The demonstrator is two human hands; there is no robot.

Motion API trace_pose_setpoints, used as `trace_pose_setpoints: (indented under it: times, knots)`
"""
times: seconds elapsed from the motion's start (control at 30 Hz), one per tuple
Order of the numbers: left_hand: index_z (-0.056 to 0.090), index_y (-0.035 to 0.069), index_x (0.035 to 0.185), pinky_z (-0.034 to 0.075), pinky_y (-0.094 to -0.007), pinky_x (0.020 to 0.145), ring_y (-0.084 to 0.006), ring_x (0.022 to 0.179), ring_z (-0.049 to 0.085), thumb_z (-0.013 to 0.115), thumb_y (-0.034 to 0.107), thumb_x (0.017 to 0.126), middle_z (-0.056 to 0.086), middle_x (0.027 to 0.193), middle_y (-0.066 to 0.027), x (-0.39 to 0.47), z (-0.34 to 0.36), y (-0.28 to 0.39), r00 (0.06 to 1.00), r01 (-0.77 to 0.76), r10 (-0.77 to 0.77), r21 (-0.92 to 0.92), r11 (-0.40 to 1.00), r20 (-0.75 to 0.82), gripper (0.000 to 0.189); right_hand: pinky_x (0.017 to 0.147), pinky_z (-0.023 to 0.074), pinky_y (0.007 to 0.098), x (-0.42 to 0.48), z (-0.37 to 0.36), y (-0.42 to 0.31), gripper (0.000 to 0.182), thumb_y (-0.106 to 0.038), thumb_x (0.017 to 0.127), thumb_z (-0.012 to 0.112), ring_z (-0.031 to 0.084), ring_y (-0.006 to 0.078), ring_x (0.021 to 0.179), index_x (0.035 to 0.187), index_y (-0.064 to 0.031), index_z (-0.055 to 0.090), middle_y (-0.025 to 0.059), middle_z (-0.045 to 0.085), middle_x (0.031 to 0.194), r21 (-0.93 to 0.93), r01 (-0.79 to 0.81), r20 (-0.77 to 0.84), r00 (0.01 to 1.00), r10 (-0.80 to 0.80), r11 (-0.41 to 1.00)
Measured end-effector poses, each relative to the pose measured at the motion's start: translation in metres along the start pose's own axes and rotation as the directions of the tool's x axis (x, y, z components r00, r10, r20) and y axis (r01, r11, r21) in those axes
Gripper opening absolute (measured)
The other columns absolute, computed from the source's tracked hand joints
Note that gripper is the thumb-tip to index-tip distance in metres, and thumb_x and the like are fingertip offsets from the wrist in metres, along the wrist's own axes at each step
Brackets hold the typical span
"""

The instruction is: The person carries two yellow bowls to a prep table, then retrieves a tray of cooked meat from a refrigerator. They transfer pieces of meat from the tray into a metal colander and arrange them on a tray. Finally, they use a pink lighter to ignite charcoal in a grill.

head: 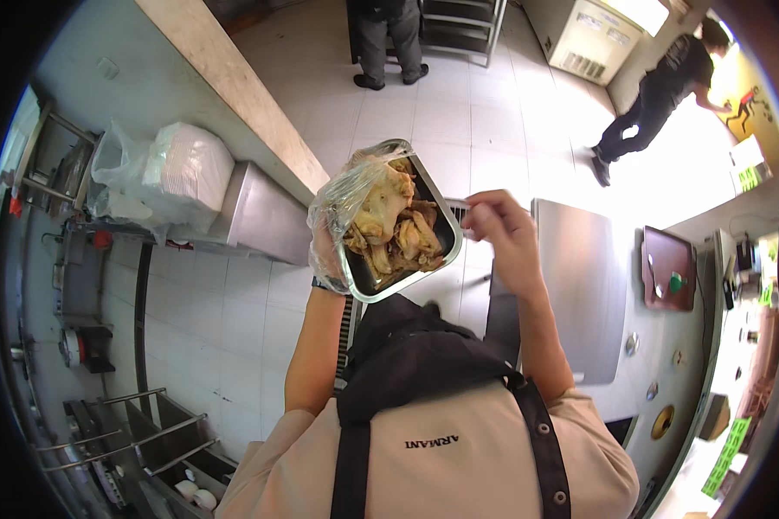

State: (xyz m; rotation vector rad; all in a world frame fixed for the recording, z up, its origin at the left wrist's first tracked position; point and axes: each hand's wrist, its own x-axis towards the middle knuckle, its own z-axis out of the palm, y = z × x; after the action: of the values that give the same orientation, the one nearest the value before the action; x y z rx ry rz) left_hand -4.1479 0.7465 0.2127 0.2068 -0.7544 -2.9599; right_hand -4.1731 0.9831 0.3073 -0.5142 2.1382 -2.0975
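My left hand (325, 250) grips the left side of a metal tray (399, 287), with crumpled clear plastic wrap (347, 191) over its fingers. The wrap lies across the tray's left part, and its right part is uncovered. Inside are pale yellow pieces of what looks like cooked chicken (420, 237). My right hand (509, 237) is raised just off the tray's right rim. Its thumb and fingertips are drawn together; whether they pinch a thin piece of film is unclear. A dark apron (422, 363) hangs below the tray.
At right is a stainless steel counter (578, 292), with a brown tray (668, 259) holding a spoon and a green item. A bagged stack of white containers (191, 172) stands left. One person (389, 42) stands ahead; another person (662, 91) is far right. White tiled floor (247, 311) shows between.
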Motion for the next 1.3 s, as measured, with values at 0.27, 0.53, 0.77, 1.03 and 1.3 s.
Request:
trace_pose_setpoints:
  times: [0.27, 0.53, 0.77, 1.03, 1.3]
  knots:
    - [0.041, 0.002, 0.12, 0.049, -0.0336, 0.083, -0.0235, 0.101, 0.053, 0.046, 0.025, 0.088, 0.049, 0.117, -0.0145, 0.166, -0.011, 0.052, 0.978, -0.128, 0.108, 0.1, 0.987, 0.18, 0.04, 0.072, 0.0455, 0.0265, 0.144, 0.022, 0.081, 0.036, -0.026, 0.093, 0.04, 0.053, 0.0152, 0.091, 0.117, 0.0013, 0.041, 0.0107, 0.051, 0.109, 0.181, -0.195, 0.218, 0.964, 0.154, 0.964]
    - [0.039, 0.003, 0.123, 0.048, -0.0323, 0.087, -0.0219, 0.104, 0.052, 0.046, 0.021, 0.09, 0.047, 0.119, -0.0146, 0.323, -0.025, 0.099, 0.973, 0.041, -0.04, 0.0, 0.999, 0.226, 0.039, 0.068, 0.0474, 0.0294, 0.28, 0.076, 0.089, 0.04, -0.022, 0.083, 0.058, 0.058, 0.02, 0.082, 0.109, 0.0018, 0.038, 0.0144, 0.051, 0.103, -0.011, -0.102, 0.04, 0.994, 0.102, 0.995]
    - [0.037, 0.001, 0.124, 0.048, -0.0322, 0.087, -0.0223, 0.104, 0.052, 0.046, 0.02, 0.09, 0.047, 0.12, -0.0153, 0.444, -0.045, 0.146, 0.962, 0.059, -0.046, -0.042, 0.997, 0.271, 0.04, 0.061, 0.0495, 0.0311, 0.412, 0.123, 0.098, 0.043, -0.022, 0.076, 0.065, 0.057, 0.0224, 0.077, 0.1, 0.0018, 0.039, 0.0152, 0.052, 0.094, -0.155, -0.03, 0.01, 0.999, 0.032, 0.987]
    - [0.04, 0.001, 0.121, 0.048, -0.0318, 0.085, -0.0209, 0.101, 0.053, 0.045, 0.021, 0.09, 0.048, 0.117, -0.0137, 0.566, -0.08, 0.199, 0.971, -0.173, 0.17, 0.003, 0.985, 0.166, 0.037, 0.063, 0.0498, 0.0325, 0.582, 0.147, 0.162, 0.037, -0.018, 0.078, 0.061, 0.058, 0.0239, 0.079, 0.1, 0.0009, 0.038, 0.0155, 0.053, 0.093, -0.112, -0.052, 0.219, 0.973, 0.076, 0.992]
    - [0.037, 0.002, 0.124, 0.04, -0.0355, 0.094, -0.0239, 0.113, 0.045, 0.04, 0.033, 0.091, 0.044, 0.123, -0.0139, 0.658, -0.161, 0.296, 0.94, -0.298, 0.339, 0.547, 0.783, 0.027, 0.045, 0.069, 0.05, 0.0328, 0.759, 0.175, 0.218, 0.033, -0.018, 0.086, 0.054, 0.059, 0.0248, 0.092, 0.108, 0.0006, 0.039, 0.0162, 0.053, 0.106, -0.138, -0.005, 0.586, 0.806, 0.086, 0.99]
